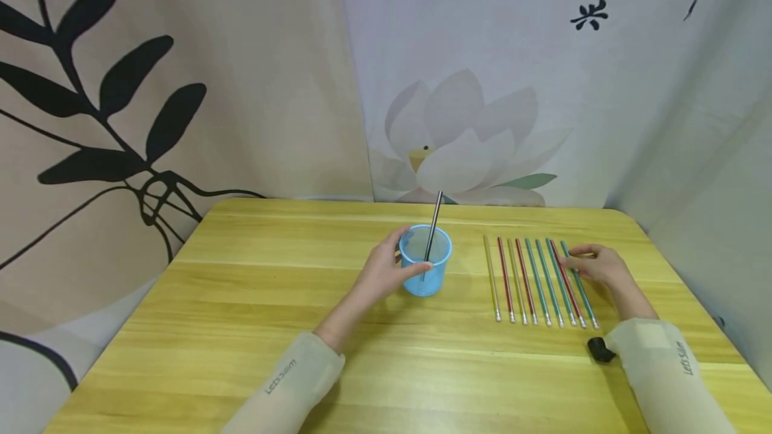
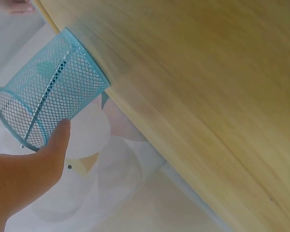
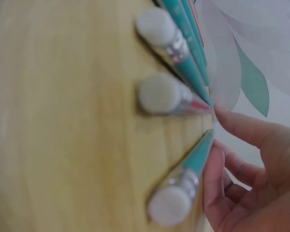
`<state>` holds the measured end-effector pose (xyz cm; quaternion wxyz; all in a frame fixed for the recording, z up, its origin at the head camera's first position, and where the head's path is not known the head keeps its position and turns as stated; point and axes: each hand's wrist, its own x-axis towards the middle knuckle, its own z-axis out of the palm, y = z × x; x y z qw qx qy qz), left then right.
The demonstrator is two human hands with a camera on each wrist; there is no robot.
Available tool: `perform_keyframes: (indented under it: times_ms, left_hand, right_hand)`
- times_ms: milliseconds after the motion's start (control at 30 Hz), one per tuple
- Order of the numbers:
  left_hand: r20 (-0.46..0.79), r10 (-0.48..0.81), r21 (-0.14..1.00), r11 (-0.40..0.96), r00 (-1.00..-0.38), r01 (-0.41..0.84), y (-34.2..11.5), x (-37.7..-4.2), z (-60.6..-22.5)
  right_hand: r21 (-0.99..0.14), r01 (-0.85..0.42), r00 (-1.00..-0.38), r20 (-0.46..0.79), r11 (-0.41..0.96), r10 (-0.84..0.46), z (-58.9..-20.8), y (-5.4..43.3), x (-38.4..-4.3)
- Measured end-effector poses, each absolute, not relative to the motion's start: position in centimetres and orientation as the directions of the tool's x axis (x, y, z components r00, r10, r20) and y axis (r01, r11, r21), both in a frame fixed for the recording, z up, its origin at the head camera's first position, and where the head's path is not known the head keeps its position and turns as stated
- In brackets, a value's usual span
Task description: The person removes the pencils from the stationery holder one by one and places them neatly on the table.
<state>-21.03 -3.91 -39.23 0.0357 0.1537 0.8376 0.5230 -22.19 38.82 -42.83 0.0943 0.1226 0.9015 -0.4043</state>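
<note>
My left hand (image 1: pixel 386 266) grips a light-blue mesh pen cup (image 1: pixel 435 280), thumb along its near side and fingers at its far left. The cup stands upright, and a dark, shiny pencil-like stick (image 1: pixel 435 220) leans inside it. The left wrist view shows the cup (image 2: pixel 63 82) tilted by the camera angle. My right hand (image 1: pixel 600 265) is at the right end of a row of pencils. Its thumb and fingers stand apart around the upper part of the rightmost green pencil (image 3: pixel 198 152), the thumb near the neighbouring red pencil (image 3: pixel 186 100). Finger contact is unclear.
Several yellow, red and green pencils (image 1: pixel 525 286) lie side by side, white eraser ends toward me. A small black object (image 1: pixel 600 350) is at my right cuff. The wooden table (image 1: pixel 241 273) ends at a printed curtain (image 1: pixel 289 86).
</note>
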Motion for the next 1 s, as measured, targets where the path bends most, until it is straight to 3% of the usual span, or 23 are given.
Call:
perform_keyframes:
  times_ms: [133,400,1000]
  left_hand:
    - [0.105,0.297,0.884,0.41,-0.949,0.226,-3.9,-21.0,-39.4]
    - [0.101,0.302,0.895,0.388,-0.948,0.219,-3.8,-21.1,-39.5]
    - [0.098,0.288,0.887,0.41,-0.953,0.215,-3.9,-21.1,-39.2]
  right_hand:
    - [-0.729,0.304,-0.95,-0.278,0.613,0.14,-42.7,38.9,-22.1]
    - [-0.864,0.324,-0.945,-0.279,0.385,0.168,-41.5,38.6,-21.5]
    - [-0.905,0.089,-0.996,-0.094,0.415,0.01,-37.8,29.7,-21.9]
